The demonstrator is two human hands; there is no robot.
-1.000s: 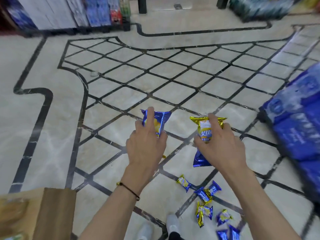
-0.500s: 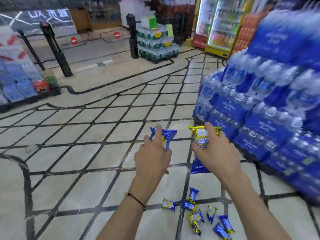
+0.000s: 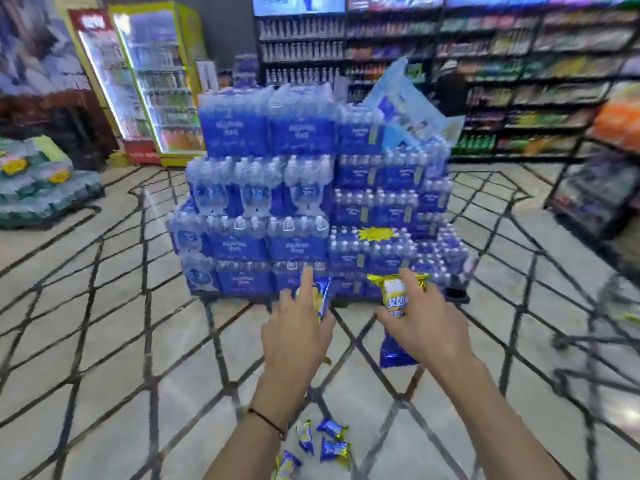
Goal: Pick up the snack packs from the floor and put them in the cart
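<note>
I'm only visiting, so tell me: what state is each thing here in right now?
left hand: grips the blue snack pack, raised off the floor
right hand: grips the gold snack pack and a second blue pack beneath it
loose snack packs: lying on the floor, not yet picked up
water bottle packs: stacked in tiers
drinks fridge: lit

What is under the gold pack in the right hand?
A blue pack pokes out below the gold pack, both gripped in the right hand. The hand covers its top, so any further packs cannot be seen.
</note>
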